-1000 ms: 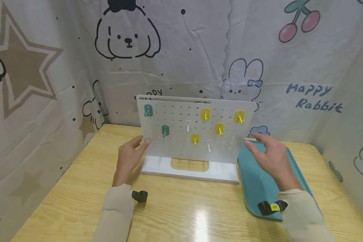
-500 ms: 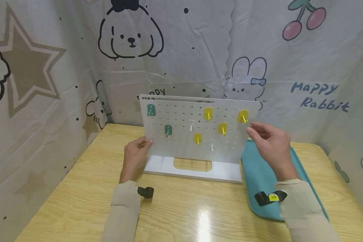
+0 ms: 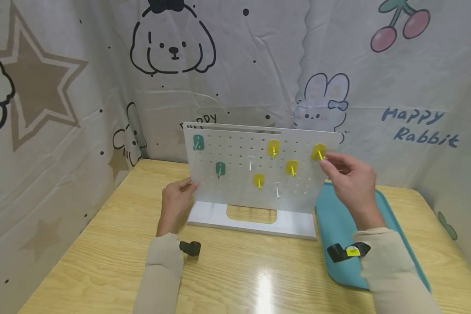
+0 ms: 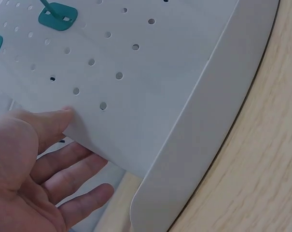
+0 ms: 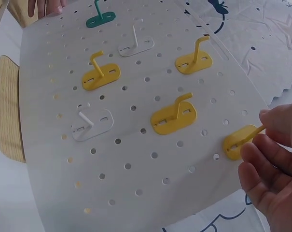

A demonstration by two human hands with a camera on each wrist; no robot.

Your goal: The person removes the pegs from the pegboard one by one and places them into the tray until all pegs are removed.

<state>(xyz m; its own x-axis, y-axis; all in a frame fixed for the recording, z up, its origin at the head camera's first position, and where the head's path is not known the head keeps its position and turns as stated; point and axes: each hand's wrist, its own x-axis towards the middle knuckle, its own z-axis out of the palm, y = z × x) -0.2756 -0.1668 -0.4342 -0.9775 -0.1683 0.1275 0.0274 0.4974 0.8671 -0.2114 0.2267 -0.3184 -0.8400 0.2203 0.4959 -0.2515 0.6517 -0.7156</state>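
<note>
A white pegboard (image 3: 235, 192) stands upright on its base, with yellow, green and clear hooks fixed to its front. My left hand (image 3: 176, 200) holds the board's left edge; in the left wrist view, the thumb (image 4: 56, 121) lies on the front and the fingers reach behind. At the upper right corner, my right hand (image 3: 353, 183) pinches the peg of a yellow hook (image 5: 232, 145) between thumb and forefinger. That hook's plate sits against the board. Another yellow hook (image 5: 174, 118) is nearby, as is a clear hook (image 5: 95, 125).
A blue tray (image 3: 337, 244) lies on the wooden table (image 3: 227, 270), right of the pegboard and partly under my right forearm. Printed cloth (image 3: 259, 65) hangs behind and at both sides. Two green hooks (image 3: 220, 169) are on the board's left part.
My right hand has moved left and up from beside the board onto the upper right yellow hook. My left hand has come from beside the left edge to hold it.
</note>
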